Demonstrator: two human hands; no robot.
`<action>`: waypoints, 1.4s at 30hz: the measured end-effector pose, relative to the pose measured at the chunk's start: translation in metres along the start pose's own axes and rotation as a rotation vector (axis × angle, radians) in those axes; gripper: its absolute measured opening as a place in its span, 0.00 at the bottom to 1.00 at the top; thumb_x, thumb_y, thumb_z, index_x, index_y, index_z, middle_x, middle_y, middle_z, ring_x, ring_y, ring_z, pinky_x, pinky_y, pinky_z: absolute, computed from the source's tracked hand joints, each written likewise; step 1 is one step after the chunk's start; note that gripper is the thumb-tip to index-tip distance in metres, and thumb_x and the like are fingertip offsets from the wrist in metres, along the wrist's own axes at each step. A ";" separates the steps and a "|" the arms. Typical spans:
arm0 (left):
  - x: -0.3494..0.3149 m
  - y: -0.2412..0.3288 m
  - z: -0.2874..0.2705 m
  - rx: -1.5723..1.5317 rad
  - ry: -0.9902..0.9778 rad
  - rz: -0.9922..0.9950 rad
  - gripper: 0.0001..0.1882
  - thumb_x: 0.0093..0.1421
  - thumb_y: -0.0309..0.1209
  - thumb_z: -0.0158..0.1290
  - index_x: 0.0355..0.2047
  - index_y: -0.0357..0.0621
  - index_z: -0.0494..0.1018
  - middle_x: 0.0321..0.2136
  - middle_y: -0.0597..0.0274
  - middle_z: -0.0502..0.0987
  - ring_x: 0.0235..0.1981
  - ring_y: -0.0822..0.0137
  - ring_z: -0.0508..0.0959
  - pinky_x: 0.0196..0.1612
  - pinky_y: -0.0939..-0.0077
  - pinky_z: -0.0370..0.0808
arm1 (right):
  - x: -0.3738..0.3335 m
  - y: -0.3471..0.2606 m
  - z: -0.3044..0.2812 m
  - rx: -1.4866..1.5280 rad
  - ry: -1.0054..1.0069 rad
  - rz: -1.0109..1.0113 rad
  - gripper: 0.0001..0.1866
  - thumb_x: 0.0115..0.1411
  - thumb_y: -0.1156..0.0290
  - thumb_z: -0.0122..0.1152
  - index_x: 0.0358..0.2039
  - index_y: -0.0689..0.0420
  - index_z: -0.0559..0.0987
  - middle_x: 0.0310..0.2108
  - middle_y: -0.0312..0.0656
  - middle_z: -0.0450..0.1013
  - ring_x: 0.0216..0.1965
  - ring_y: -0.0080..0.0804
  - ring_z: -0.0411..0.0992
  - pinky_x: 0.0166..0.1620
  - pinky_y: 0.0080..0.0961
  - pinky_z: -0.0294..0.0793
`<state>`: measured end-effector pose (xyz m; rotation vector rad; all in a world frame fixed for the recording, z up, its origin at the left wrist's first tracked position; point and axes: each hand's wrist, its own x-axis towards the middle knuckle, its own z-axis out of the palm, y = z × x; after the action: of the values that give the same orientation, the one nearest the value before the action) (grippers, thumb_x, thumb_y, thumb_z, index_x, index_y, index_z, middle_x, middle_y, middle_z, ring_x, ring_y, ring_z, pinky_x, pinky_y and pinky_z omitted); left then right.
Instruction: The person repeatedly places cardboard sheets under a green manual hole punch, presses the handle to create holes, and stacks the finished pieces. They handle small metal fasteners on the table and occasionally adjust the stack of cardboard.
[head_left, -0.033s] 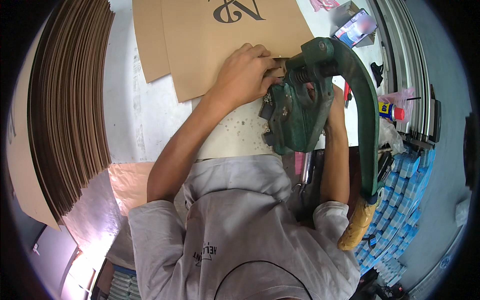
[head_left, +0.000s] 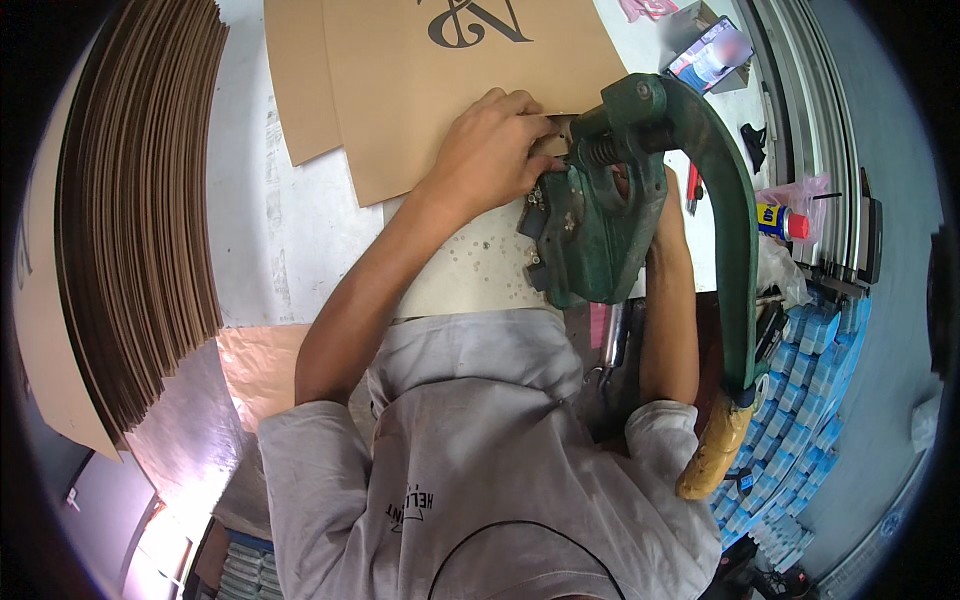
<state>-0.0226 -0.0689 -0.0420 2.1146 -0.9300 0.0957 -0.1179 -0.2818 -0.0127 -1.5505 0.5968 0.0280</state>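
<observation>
A flat brown paper bag (head_left: 400, 110) with black lettering lies on the white table, its near right corner at the jaws of a green hand press (head_left: 600, 220). My left hand (head_left: 490, 150) is closed on that corner, fingers on top and thumb at the near edge, close beside the press. Most of my right hand (head_left: 672, 205) is behind the press body; only the part near the wrist shows, and its fingers are hidden. The press's long curved lever (head_left: 740, 230) bends down on the right to a worn yellow handle (head_left: 717, 447).
Small round bits (head_left: 486, 245) are scattered on the board before me. A tall stack of brown bags (head_left: 140, 220) stands at the left. On the right are a phone (head_left: 710, 55), a spray can (head_left: 782, 222), a red tool (head_left: 692, 187) and blue-white packs (head_left: 780, 430).
</observation>
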 end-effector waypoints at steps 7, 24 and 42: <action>0.004 0.003 0.000 -0.011 -0.042 0.008 0.19 0.52 0.37 0.70 0.43 0.43 0.86 0.40 0.58 0.81 0.44 0.53 0.78 0.50 0.61 0.77 | 0.031 0.024 0.001 0.240 -0.103 -0.026 0.18 0.73 0.65 0.48 0.51 0.65 0.80 0.41 0.46 0.82 0.36 0.32 0.82 0.37 0.30 0.85; -0.010 0.024 0.018 0.155 -0.007 -0.063 0.11 0.55 0.37 0.68 0.37 0.50 0.88 0.41 0.62 0.78 0.46 0.56 0.76 0.50 0.61 0.74 | 0.017 0.049 -0.035 -0.098 -0.065 -0.167 0.13 0.67 0.69 0.65 0.45 0.65 0.83 0.35 0.42 0.82 0.31 0.29 0.80 0.33 0.26 0.80; -0.009 0.020 0.015 0.154 -0.024 -0.061 0.13 0.52 0.36 0.70 0.37 0.47 0.87 0.39 0.60 0.78 0.45 0.54 0.77 0.48 0.58 0.74 | -0.161 -0.071 -0.017 -1.267 -0.315 -0.851 0.47 0.58 0.21 0.52 0.62 0.48 0.81 0.71 0.56 0.64 0.77 0.75 0.36 0.70 0.75 0.18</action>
<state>-0.0460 -0.0819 -0.0420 2.2891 -0.8963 0.1148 -0.2350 -0.2453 0.1144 -2.8369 -0.5195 -0.0009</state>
